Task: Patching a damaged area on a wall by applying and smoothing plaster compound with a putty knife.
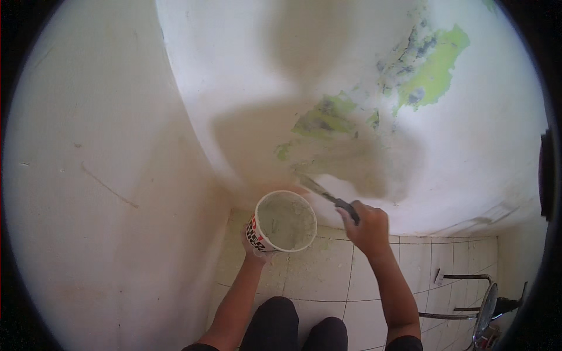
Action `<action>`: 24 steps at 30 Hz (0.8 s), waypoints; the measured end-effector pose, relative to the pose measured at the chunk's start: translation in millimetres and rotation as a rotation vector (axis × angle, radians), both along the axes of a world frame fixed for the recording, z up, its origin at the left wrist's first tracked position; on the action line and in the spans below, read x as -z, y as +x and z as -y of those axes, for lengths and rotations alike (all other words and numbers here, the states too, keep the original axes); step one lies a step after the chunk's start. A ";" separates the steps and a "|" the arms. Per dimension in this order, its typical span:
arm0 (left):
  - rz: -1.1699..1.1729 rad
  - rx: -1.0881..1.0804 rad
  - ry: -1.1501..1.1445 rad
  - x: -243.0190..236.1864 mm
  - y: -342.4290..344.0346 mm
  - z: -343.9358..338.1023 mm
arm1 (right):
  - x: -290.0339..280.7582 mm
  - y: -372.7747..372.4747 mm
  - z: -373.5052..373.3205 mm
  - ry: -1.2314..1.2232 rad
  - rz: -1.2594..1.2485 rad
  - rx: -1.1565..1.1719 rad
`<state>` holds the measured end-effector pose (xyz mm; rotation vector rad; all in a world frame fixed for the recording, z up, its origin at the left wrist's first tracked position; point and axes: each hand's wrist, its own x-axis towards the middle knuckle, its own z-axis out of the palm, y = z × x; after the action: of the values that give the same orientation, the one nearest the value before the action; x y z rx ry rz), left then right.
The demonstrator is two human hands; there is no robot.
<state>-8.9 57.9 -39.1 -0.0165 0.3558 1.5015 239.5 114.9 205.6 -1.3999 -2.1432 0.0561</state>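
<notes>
My left hand [255,255] supports a white plastic bucket [252,234] with dark and red printing, from its lower left side; most of its fingers are hidden behind it. Grey-green paste [285,222] fills much of the bucket. My right hand [370,228] is closed round the dark handle of a putty knife [319,190]. Its blade points up and left, at or close to the white wall [246,88], just above the bucket; contact is hard to tell. Beside the blade a greyish smeared patch [357,161] lies in shadow, below peeled green patches [328,117].
A larger peeled area [436,73] shows green and grey at the upper right. Another wall [99,175] meets this one at a corner on the left. White floor tiles [319,269] lie below. A metal-legged chair [486,307] lies or stands at the lower right.
</notes>
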 end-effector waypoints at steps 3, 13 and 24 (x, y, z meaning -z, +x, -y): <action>0.021 0.023 -0.012 -6.7 4.7 -2.1 | 10.1 -20.4 -19.6 0.037 0.025 -0.042; -0.037 0.020 -0.035 5.4 3.1 6.4 | 37.6 39.1 -14.5 -0.016 -0.163 0.130; -0.307 -0.048 0.270 -23.6 27.3 15.4 | 54.1 1.7 -56.4 -0.078 -0.414 -0.058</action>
<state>18.4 42.6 -15.6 0.4258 0.3969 1.5910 241.2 171.3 151.5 -1.2397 -1.8495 0.4187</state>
